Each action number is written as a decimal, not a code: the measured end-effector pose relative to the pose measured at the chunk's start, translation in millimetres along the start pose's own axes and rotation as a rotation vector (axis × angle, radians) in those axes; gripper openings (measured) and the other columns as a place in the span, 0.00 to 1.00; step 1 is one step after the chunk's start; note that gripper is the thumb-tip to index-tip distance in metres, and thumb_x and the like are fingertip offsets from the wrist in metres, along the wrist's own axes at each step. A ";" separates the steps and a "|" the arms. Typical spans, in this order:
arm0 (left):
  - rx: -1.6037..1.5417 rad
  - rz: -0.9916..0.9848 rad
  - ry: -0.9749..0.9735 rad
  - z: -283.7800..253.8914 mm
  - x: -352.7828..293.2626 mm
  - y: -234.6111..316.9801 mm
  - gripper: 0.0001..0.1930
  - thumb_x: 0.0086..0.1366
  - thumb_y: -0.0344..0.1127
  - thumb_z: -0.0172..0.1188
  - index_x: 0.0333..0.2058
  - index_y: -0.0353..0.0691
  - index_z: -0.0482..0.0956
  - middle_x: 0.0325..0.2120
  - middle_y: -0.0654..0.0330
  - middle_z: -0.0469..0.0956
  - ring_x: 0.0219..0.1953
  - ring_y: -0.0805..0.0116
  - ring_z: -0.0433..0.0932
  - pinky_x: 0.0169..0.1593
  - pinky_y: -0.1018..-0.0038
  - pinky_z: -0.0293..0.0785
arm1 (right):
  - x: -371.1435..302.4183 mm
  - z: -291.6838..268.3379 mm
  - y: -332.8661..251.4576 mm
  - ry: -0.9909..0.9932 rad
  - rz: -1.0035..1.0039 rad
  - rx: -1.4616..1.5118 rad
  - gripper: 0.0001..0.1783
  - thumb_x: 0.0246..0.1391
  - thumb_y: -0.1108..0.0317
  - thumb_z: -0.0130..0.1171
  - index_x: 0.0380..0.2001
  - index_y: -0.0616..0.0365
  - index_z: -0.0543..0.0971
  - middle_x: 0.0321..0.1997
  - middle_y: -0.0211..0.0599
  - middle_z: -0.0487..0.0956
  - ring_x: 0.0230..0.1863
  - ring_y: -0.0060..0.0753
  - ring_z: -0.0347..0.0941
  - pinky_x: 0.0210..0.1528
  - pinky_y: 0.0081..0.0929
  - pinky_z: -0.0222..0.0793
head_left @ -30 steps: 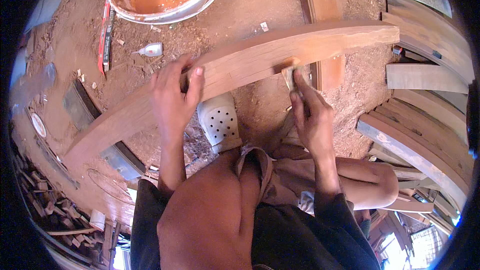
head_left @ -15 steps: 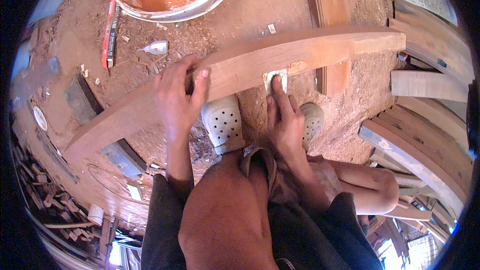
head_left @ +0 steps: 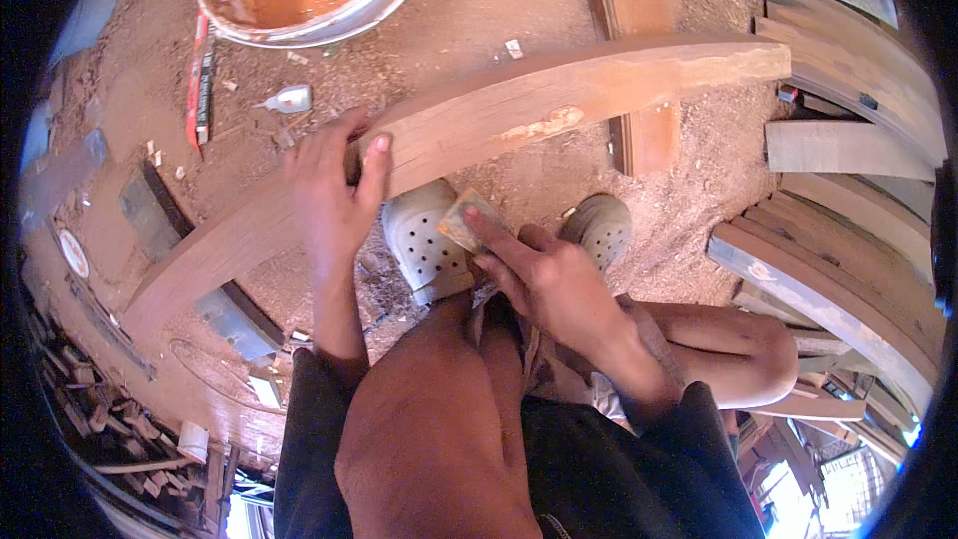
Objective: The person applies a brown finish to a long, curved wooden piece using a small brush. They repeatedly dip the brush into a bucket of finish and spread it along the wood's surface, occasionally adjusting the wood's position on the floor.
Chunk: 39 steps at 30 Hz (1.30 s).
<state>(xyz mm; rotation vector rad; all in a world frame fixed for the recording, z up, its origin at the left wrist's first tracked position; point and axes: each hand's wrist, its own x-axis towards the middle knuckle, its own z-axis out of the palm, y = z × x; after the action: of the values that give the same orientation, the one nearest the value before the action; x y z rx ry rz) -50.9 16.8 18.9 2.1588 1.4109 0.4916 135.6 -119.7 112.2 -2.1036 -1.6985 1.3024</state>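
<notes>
A long wooden beam (head_left: pixel 689 72) slants across in front of me, its far right end higher in view. My left hand (head_left: pixel 337 180) is wrapped over the beam left of its middle, thumb on the near face and fingers over the top. A pale orange patch of filler (head_left: pixel 544 123) is smeared on that near face. My right hand (head_left: pixel 559 279) pinches a small, flat, squarish scraper (head_left: pixel 461 223) with smears on it, index finger stretched along it. It is held apart from the beam, above my left clog (head_left: pixel 424 250).
A bucket (head_left: pixel 299 38) of orange-brown liquid stands at the back left. Near it lie a small white bottle (head_left: pixel 288 99) and a narrow red-and-black box (head_left: pixel 201 85). Boards (head_left: pixel 649 135) lie under the beam's right part. Curved timbers (head_left: pixel 828 289) are stacked at right; offcuts (head_left: pixel 110 429) lie at lower left.
My right hand has pulled the scraper off the beam's face, down and to the left toward me, uncovering more of the filler patch. My left hand keeps its grip. The view has shifted slightly.
</notes>
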 end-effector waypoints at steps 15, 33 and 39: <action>0.046 0.080 -0.067 -9.7 3.6 1.3 0.16 0.64 0.44 0.61 0.46 0.42 0.81 0.38 0.58 0.82 0.43 0.59 0.78 0.49 0.64 0.67 | 58.2 -100.9 37.0 -0.318 -0.171 -0.762 0.28 0.63 0.67 0.48 0.67 0.40 0.64 0.43 0.50 0.80 0.33 0.51 0.82 0.37 0.45 0.81; 0.029 0.025 -0.137 -8.2 2.1 0.1 0.17 0.66 0.44 0.60 0.48 0.41 0.81 0.41 0.54 0.82 0.46 0.53 0.79 0.54 0.60 0.68 | 31.3 -21.0 74.4 0.557 0.107 0.070 0.24 0.60 0.71 0.61 0.60 0.56 0.75 0.43 0.60 0.81 0.41 0.53 0.81 0.44 0.40 0.75; 0.079 0.076 -0.065 -6.1 2.4 3.4 0.16 0.65 0.45 0.61 0.45 0.41 0.81 0.38 0.58 0.82 0.41 0.57 0.79 0.47 0.63 0.69 | 31.0 -15.2 75.2 0.552 0.133 -0.001 0.23 0.59 0.70 0.60 0.59 0.55 0.76 0.30 0.60 0.79 0.31 0.59 0.78 0.35 0.46 0.74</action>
<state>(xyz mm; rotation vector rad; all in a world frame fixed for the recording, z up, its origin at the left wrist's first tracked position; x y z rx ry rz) -50.8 19.3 25.9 2.2774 1.3381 0.3955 200.5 -113.9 61.1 -2.3195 -1.3393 0.6443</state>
